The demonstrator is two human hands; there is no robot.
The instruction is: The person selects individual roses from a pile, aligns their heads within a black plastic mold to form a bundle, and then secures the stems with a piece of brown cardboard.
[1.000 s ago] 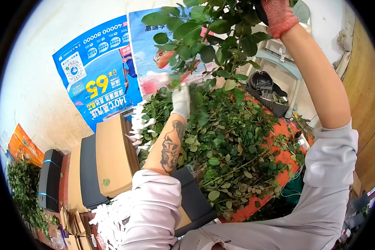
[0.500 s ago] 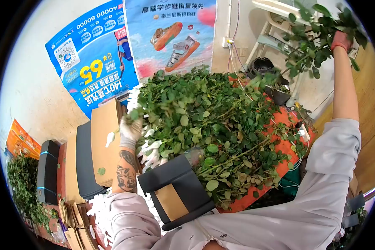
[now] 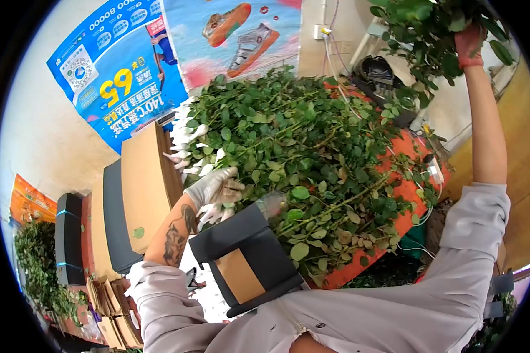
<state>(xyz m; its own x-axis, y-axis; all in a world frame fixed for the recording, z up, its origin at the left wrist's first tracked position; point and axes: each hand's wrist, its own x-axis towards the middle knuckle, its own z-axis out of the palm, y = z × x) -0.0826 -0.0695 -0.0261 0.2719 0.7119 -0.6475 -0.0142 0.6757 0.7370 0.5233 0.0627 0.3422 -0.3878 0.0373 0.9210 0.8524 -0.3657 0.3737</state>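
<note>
My left hand (image 3: 216,187), in a pale glove, is over the left edge of a big heap of leafy green stems (image 3: 300,147), near white-wrapped bud ends (image 3: 185,138). Its fingers are bent, and whether they grip a stem is unclear. At the upper right, my right hand (image 3: 470,45), in a red glove, is closed round a bunch of leafy stems (image 3: 421,35), raised above the heap. In front of my body lies a black folded sheet (image 3: 271,259) with a brown piece (image 3: 239,276) on it.
Stacked brown and dark cardboard sheets (image 3: 147,182) stand at the left, by a strapped black bundle (image 3: 69,238). The heap lies on a red surface (image 3: 359,267). Posters (image 3: 121,76) hang on the wall. A power strip (image 3: 434,169) with cables is at the right.
My left hand went from the upper stems to the heap's left edge, then slightly right and nearer my body. My right hand carried its bunch rightward. The view has shifted.
</note>
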